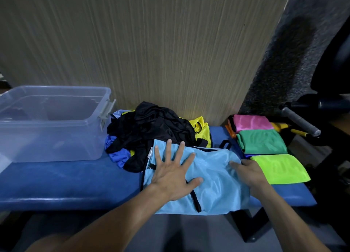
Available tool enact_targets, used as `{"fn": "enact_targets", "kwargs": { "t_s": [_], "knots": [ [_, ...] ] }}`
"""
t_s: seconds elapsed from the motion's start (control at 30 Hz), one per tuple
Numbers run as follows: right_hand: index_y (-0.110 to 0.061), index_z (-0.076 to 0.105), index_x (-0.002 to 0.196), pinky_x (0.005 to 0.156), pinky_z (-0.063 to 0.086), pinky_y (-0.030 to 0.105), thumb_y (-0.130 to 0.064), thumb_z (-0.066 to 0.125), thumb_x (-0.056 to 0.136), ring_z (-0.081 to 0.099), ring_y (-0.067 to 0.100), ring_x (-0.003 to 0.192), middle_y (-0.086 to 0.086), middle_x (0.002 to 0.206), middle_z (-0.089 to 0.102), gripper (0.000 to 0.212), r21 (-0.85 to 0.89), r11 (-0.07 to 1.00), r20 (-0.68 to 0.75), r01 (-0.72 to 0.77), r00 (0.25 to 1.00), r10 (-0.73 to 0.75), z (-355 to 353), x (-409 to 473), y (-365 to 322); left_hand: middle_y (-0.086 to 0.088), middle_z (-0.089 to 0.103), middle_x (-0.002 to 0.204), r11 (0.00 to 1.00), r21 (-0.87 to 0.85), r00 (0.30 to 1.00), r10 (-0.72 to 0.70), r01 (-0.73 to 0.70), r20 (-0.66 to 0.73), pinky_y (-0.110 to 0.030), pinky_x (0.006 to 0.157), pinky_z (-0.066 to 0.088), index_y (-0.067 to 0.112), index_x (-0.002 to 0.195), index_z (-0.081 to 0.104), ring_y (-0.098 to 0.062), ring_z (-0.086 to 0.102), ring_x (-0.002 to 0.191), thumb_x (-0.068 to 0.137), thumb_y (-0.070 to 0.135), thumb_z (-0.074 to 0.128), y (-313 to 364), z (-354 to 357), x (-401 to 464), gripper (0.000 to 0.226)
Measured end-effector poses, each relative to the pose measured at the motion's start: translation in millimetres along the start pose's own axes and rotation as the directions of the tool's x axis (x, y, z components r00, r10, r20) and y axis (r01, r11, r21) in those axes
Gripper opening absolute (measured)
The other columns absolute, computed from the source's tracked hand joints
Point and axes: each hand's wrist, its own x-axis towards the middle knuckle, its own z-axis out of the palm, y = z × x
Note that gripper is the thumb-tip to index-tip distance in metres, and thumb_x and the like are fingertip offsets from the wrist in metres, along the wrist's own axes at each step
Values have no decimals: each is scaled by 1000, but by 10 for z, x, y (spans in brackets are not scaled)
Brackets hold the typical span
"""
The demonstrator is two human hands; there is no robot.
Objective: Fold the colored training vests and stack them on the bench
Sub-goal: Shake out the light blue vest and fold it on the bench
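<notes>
The light blue vest [206, 178] lies spread on the front part of the blue padded worktop [62, 181], its near hem hanging slightly over the edge, so the step in hand looks like flattening and starting a fold. The left hand [173, 173] lies flat on the vest with fingers splayed straight, pinning the cloth; the right hand [250, 173] rests on the vest's right edge, fingers bent over the cloth as if gathering it, though whether it truly pinches the fabric cannot be told. The next move probably calls for carrying that right edge over toward the left hand while the cloth stays pinned, since the thin, glossy mesh looks slippery and creases easily. Black binding strips edge the vest. Behind it a rumpled heap of unfolded vests [151, 130], black, yellow and blue, waits; to the right lie folded pieces in pink [251, 123], green [263, 142] and lime [280, 168], flat rectangles. A clear plastic bin [47, 138] stands left.
</notes>
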Motion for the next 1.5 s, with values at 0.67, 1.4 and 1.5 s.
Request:
{"fn": "enact_targets", "kwargs": {
  "t_s": [0.67, 1.4, 1.5],
  "knots": [
    [-21, 51, 134, 79, 46, 40, -30, 53, 95, 60, 38, 109, 12, 109, 69, 40, -447, 664, 257, 600, 797, -547, 1164, -1112, -1111, 9, 47, 50, 21, -979, 909, -376, 204, 181, -28, 55, 38, 21, 54, 55, -10, 42, 42, 81, 41, 55, -626, -550, 136, 34],
    [-36, 51, 131, 85, 47, 42, -74, 67, 65, 51, 23, 108, -6, 122, 47, 78, -584, -42, 608, 810, 403, -684, 1007, -1259, 1, -3, 49, 70, 375, -886, 855, -516, 272, 44, -34, 58, 35, 6, 84, 53, -20, 45, 64, 106, 34, 47, -761, -269, 84, 36],
    [-33, 50, 134, 89, 49, 51, -46, 82, 61, 51, 29, 118, -1, 133, 48, 81, -616, -85, 598, 783, 394, -698, 1000, -1257, 74, -10, 54, 78, 509, -797, 858, -513, 326, 24, -35, 56, 33, 1, 94, 51, -25, 47, 68, 106, 28, 46, -783, -271, 30, 31]
  ]
}}
